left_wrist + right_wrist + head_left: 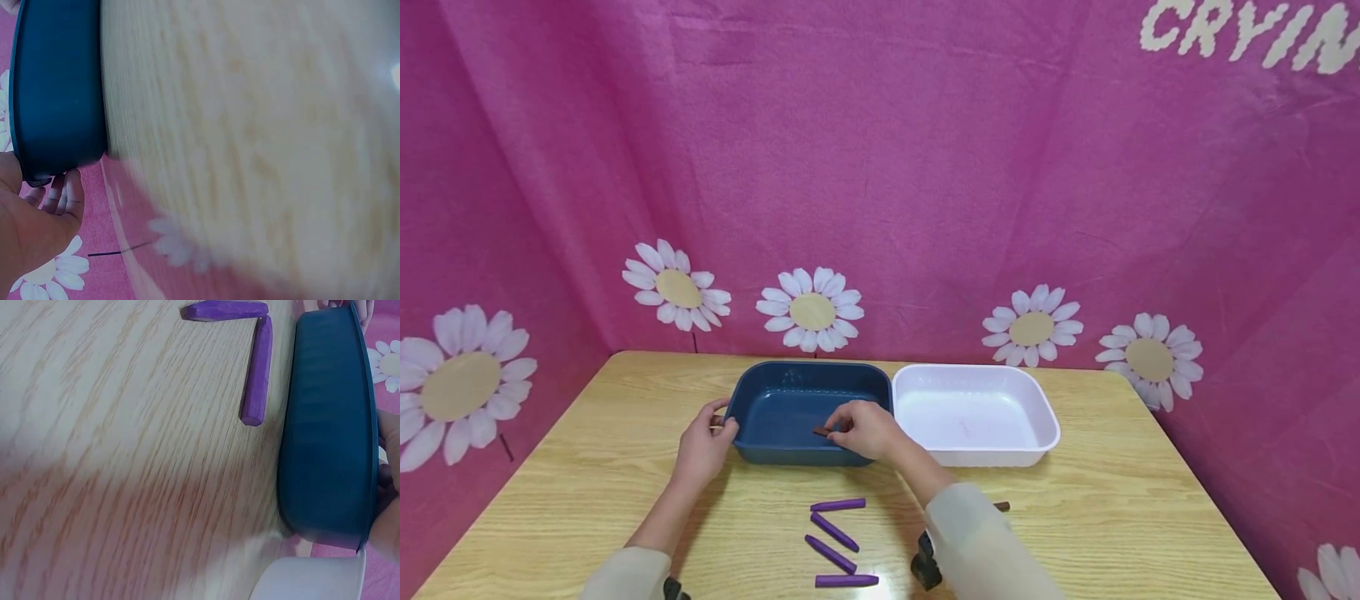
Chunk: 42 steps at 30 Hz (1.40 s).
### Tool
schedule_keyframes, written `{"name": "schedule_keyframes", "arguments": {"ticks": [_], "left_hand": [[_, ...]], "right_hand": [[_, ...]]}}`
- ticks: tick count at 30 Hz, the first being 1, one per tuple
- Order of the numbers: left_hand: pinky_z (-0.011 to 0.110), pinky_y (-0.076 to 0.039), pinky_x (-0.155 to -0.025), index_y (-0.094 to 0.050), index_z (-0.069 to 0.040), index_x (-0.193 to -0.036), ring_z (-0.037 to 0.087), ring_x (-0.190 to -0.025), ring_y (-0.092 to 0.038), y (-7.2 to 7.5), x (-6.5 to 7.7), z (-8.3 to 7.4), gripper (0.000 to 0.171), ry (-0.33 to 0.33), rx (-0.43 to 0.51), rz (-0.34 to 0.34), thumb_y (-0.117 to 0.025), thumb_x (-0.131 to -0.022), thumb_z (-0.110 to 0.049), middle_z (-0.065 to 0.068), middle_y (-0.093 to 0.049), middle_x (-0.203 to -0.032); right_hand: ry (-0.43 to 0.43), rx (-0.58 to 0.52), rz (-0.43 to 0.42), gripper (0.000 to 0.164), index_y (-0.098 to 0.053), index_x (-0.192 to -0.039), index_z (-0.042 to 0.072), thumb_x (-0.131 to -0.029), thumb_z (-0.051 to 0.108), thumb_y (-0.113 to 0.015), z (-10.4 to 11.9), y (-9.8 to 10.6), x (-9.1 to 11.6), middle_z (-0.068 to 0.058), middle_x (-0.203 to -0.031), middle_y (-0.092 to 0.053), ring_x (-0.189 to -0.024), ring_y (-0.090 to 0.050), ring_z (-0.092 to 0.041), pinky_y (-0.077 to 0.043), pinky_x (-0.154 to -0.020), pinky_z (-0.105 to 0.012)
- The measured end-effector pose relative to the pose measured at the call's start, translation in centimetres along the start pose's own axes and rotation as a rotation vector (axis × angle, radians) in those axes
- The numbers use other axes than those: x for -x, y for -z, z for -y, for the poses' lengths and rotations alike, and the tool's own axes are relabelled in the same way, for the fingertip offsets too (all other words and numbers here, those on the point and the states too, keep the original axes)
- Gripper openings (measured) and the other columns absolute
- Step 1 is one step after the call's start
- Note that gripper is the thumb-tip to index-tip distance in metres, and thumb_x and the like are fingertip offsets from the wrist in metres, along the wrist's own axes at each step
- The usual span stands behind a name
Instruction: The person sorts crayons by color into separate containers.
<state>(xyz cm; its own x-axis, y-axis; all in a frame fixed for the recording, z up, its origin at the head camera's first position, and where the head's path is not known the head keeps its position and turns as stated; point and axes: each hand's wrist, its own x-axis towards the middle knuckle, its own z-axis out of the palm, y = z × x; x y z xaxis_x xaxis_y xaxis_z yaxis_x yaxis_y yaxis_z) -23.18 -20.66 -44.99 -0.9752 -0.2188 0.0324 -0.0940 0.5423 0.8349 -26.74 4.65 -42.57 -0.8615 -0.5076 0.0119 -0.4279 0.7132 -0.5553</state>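
Brown stick (822, 432): over the inside of the navy tray (797, 457), nr its front wall; can't tell if it touches the tray's bottom.
R hand (863, 427): your thumb & fingers pinch the stick; prob. a fingertip hold because it's small & has to clear the rim.
L hand (706, 442): you grip the tray's L end, thumb at the rim, fingers curled vs. the outer wall; prob. to steady the tray while your R works in it.
Hands: well apart, one at the tray's L end, the other toward its R end.
Trays: navy & white tray (985, 457) side by side, long sides facing you; prob. so both are within easy reach.
Purple crayons: four on the table (1120, 492), btwn you & navy tray: far one (838, 504), next (834, 532), third (831, 554), nearest (847, 581). Loose zigzag, prob. set close for quick pickup.
Brown bit (1002, 506): on table, R of your R sleeve (992, 550), partly hid; can't tell its full length.
Stick's look: thin, dark reddish-brown, mostly covered by your fingers; tip shape unclear.
Crayons' look: deep purple, straight, R wrist view shows flat-sided bodies; far two taper at one end.
Navy tray's look: smooth, rounded corners, thin lip.
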Motion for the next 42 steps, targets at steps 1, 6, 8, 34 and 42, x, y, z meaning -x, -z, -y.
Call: {"name": "schedule_keyframes", "arguments": {"ticks": [1,6,8,34,42], "left_hand": [[0.024,-0.041,-0.069,-0.044,-0.005,-0.135,0.021,-0.091,-0.057,0.0,0.0,0.0,0.044,0.0,0.003,0.0,-0.045,-0.092,-0.017,0.015,-0.056,-0.108],[0.023,-0.041,-0.068,-0.044,-0.006,-0.135,0.021,-0.09,-0.056,-0.1,0.0,-0.2,0.044,0.0,0.007,-0.002,-0.045,-0.093,-0.016,0.015,-0.055,-0.108],[0.023,-0.041,-0.068,-0.044,-0.006,-0.135,0.021,-0.091,-0.056,-0.2,0.0,-0.2,0.044,0.0,0.008,-0.002,-0.045,-0.093,-0.016,0.015,-0.056,-0.108],[0.023,-0.042,-0.07,-0.043,-0.004,-0.135,0.026,-0.096,-0.059,-0.2,0.3,0.1,0.045,-0.009,-0.004,0.011,-0.045,-0.092,-0.016,0.017,-0.057,-0.109],[0.023,-0.042,-0.068,-0.042,-0.004,-0.136,0.026,-0.095,-0.058,0.1,0.3,-0.2,0.045,0.001,-0.003,0.018,-0.045,-0.093,-0.016,0.018,-0.056,-0.11]], "right_hand": [[-0.004,0.003,0.0,0.014,-0.072,-0.098,0.016,-0.086,0.022,-0.066,0.0,0.0,0.1,0.005,-0.073,-0.062,-0.061,-0.048,-0.006,-0.039,-0.055,-0.021],[-0.002,0.017,-0.009,0.013,-0.072,-0.097,0.016,-0.087,0.02,-0.065,0.1,0.2,0.2,0.006,-0.074,-0.063,-0.062,-0.049,-0.004,-0.04,-0.056,-0.021],[-0.002,0.02,-0.011,0.014,-0.073,-0.097,0.015,-0.087,0.02,-0.065,0.1,0.2,0.3,0.006,-0.076,-0.065,-0.063,-0.05,-0.003,-0.041,-0.057,-0.02],[0.085,-0.179,-0.1,0.02,-0.071,-0.102,0.009,-0.087,0.022,-0.065,-0.2,2.0,2.5,-0.002,-0.095,-0.063,-0.069,-0.049,-0.009,-0.043,-0.061,-0.021],[0.067,-0.205,-0.117,0.02,-0.071,-0.102,0.009,-0.086,0.021,-0.066,-0.4,4.0,4.6,0.0,-0.092,-0.063,-0.07,-0.049,-0.01,-0.043,-0.061,-0.023]]}}
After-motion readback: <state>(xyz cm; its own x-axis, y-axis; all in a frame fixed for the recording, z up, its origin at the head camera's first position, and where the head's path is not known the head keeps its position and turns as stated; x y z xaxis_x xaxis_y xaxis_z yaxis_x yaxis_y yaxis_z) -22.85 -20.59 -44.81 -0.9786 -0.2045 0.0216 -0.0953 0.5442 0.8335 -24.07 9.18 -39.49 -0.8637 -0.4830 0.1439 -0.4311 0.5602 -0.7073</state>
